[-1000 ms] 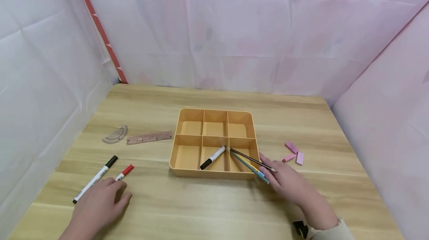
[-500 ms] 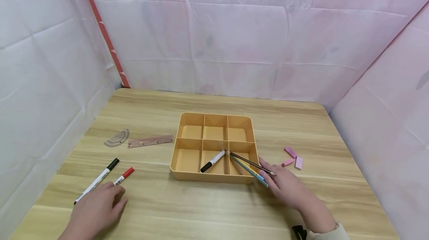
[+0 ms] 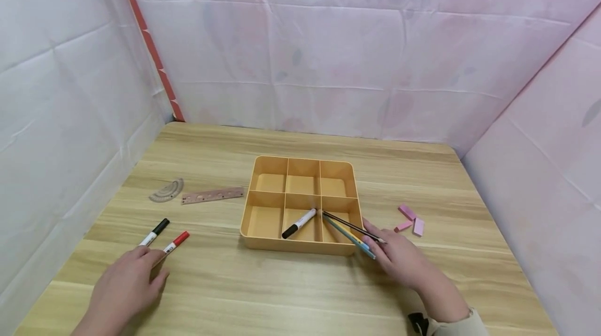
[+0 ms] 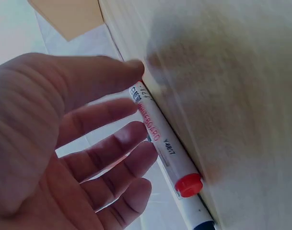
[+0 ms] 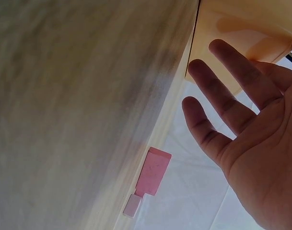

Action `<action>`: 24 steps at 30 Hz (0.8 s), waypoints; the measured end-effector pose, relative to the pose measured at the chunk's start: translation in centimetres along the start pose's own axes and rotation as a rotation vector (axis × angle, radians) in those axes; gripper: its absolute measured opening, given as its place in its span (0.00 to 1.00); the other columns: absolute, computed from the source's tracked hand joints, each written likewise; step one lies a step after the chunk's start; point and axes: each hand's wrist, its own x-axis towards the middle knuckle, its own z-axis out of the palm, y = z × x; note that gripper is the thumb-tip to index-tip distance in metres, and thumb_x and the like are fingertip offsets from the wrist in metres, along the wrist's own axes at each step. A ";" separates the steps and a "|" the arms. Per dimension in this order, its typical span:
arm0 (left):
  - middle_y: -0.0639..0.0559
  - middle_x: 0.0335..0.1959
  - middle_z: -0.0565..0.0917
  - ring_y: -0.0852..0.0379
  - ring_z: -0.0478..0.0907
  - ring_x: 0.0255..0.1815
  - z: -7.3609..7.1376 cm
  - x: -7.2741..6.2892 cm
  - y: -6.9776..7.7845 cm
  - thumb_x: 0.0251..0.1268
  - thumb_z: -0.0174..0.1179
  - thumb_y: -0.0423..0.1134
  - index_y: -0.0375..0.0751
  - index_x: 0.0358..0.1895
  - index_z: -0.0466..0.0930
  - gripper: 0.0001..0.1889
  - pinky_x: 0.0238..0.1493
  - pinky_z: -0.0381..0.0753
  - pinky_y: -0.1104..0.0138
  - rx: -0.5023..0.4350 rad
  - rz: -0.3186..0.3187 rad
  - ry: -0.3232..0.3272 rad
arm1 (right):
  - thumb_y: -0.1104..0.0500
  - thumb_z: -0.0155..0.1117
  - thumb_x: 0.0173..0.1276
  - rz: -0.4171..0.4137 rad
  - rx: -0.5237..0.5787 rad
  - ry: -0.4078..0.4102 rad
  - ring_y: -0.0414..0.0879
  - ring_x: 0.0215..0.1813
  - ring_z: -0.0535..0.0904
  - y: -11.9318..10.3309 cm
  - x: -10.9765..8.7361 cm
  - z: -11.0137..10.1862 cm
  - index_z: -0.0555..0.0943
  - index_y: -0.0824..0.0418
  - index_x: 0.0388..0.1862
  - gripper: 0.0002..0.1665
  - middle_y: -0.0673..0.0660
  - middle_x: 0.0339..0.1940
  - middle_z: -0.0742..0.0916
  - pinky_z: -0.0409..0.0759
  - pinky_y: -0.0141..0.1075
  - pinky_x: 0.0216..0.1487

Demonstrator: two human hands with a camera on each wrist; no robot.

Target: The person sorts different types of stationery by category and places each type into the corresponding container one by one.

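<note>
In the head view my left hand (image 3: pixel 124 285) lies at the left over a red-capped whiteboard marker (image 3: pixel 176 242) and a black-capped marker (image 3: pixel 156 231), hiding their lower ends. Loosely bent fingers (image 4: pixel 129 160) reach the red-capped marker's side in the left wrist view, with the thumb by its far end. Beside the tray's right wall, my right hand (image 3: pixel 399 258) pinches black, yellow and blue pencils (image 3: pixel 349 232) between thumb and index finger. They slant over the front-right compartment of the yellow tray (image 3: pixel 300 245). Its other fingers (image 5: pixel 220 103) are spread in the right wrist view.
Another black-capped marker (image 3: pixel 300 222) lies in the front middle compartment. A clear protractor (image 3: pixel 167 191) and a pinkish ruler (image 3: pixel 212 195) are left of the tray. Several pink erasers (image 3: pixel 407 213) lie at the right. White sheets (image 3: pixel 319 49) wall the table (image 3: pixel 281 294).
My left hand has shifted left and toward me, now covering the lower part of the black-capped marker. My right hand and the pencils stay in place. The head view has tilted slightly.
</note>
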 end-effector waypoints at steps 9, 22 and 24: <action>0.53 0.28 0.79 0.57 0.70 0.26 0.0 -0.4 -1.9 0.56 0.75 0.39 0.38 0.45 0.86 0.15 0.25 0.73 0.59 -0.034 -0.045 -0.077 | 0.50 0.54 0.84 -0.003 0.023 -0.020 0.57 0.60 0.86 0.2 0.1 0.0 0.74 0.66 0.74 0.29 0.64 0.58 0.88 0.82 0.57 0.61; 0.57 0.22 0.72 0.57 0.66 0.23 -0.3 -0.6 -3.1 0.62 0.70 0.39 0.44 0.37 0.84 0.06 0.25 0.66 0.63 -0.069 -0.109 -0.227 | 0.50 0.53 0.84 -0.015 0.019 -0.022 0.54 0.59 0.86 0.2 0.1 0.0 0.74 0.66 0.74 0.29 0.63 0.57 0.89 0.82 0.56 0.60; 0.57 0.21 0.72 0.57 0.66 0.23 -0.3 -0.6 -3.2 0.62 0.70 0.39 0.45 0.36 0.84 0.05 0.26 0.65 0.63 -0.078 -0.112 -0.243 | 0.50 0.53 0.84 -0.013 0.017 -0.020 0.55 0.59 0.86 0.2 0.1 0.0 0.74 0.66 0.74 0.29 0.63 0.57 0.89 0.82 0.56 0.60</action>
